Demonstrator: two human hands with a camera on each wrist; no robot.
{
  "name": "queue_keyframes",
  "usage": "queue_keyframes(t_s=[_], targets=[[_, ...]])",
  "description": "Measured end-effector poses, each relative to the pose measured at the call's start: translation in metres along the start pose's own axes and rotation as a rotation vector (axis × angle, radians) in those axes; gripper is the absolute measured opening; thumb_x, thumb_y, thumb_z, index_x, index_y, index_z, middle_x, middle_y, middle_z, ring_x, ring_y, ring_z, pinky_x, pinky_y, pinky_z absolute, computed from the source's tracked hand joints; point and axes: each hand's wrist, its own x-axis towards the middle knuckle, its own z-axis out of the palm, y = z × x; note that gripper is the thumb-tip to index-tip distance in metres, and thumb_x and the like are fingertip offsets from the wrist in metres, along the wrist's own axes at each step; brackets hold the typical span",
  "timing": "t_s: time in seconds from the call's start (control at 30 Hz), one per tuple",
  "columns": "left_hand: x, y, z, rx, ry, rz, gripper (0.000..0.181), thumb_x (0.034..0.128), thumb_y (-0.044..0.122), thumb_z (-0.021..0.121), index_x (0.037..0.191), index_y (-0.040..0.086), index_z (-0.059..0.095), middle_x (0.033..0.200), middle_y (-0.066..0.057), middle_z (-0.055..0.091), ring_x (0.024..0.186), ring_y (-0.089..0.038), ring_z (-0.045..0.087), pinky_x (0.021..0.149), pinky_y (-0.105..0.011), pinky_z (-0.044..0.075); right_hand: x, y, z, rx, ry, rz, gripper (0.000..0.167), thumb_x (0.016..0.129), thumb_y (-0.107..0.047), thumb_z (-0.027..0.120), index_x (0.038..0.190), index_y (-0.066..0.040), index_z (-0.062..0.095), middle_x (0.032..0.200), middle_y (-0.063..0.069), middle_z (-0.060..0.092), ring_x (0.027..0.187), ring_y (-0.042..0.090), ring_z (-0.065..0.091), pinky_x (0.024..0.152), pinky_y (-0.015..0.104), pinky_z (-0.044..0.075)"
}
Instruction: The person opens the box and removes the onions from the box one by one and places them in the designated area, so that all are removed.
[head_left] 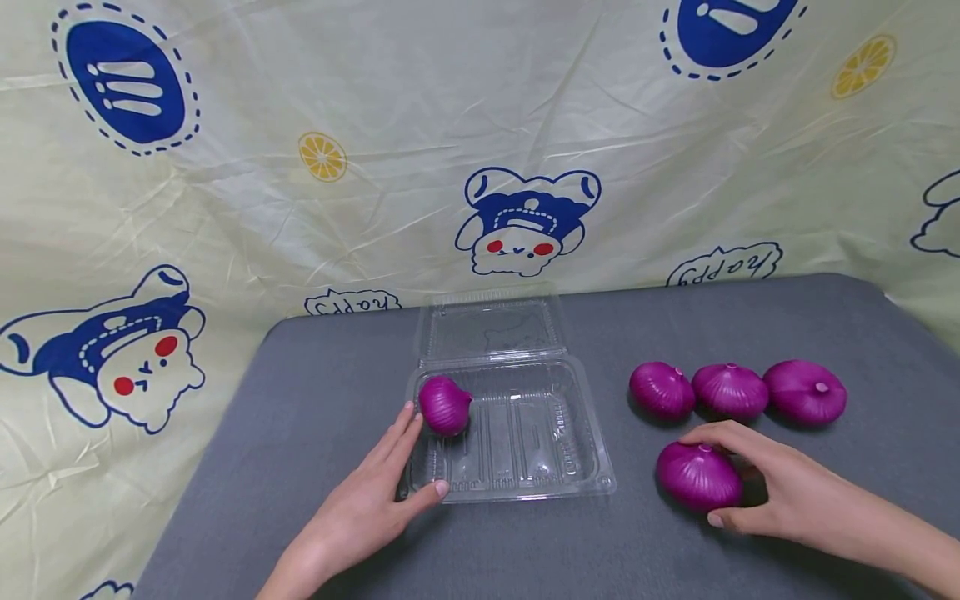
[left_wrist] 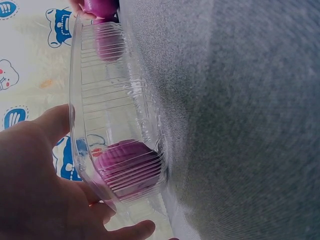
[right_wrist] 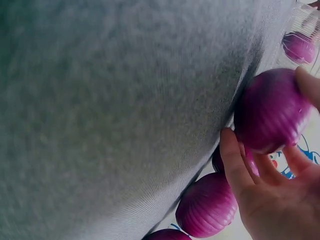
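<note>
A clear plastic clamshell box [head_left: 525, 433] stands on the table with its lid [head_left: 491, 325] folded back. One purple onion [head_left: 445, 406] sits inside, toward the back left. My left hand [head_left: 367, 492] rests against the box's front left corner, its fingers fairly straight along the left side and the thumb at the front rim [left_wrist: 75, 100]. On the right, my right hand [head_left: 787, 483] grips another purple onion [head_left: 697, 477] [right_wrist: 272, 110], thumb on the near side and fingers round the far side. The onion is at or just over the tabletop; I cannot tell which.
Behind the right hand, three more purple onions stand in a row: left [head_left: 662, 390], middle [head_left: 731, 392] and right [head_left: 807, 392]. The grey cloth-covered table [head_left: 300, 400] meets a printed curtain [head_left: 390, 200] at the back.
</note>
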Motion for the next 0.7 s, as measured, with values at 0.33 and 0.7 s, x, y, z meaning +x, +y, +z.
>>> queue_keyframes(t_s=[0.33,0.7], targets=[[0.0005,-0.0001,0.0001,0.003,0.002,-0.002,0.088,0.0896,0.061,0.06,0.158,0.021,0.022,0.162,0.017,0.003,0.147,-0.016,0.017,0.11,-0.053,0.031,0.0026,0.0037,0.0024,0.02,0.101,0.065,0.072,0.066,-0.042,0.09,0.126,-0.024,0.055,0.119,-0.002,0.059,0.099,0.006,0.062,0.072,0.023,0.053],[-0.0001,-0.0001,0.0008,0.005,0.01,0.008,0.088,0.0898,0.062,0.059,0.158,0.021,0.022,0.162,0.017,0.003,0.147,-0.015,0.016,0.11,-0.052,0.031,0.0088,0.0019,0.001,0.054,0.104,0.086,0.072,0.07,-0.042,0.088,0.128,-0.016,0.054,0.122,0.006,0.059,0.094,0.0,0.06,0.075,0.019,0.052]])
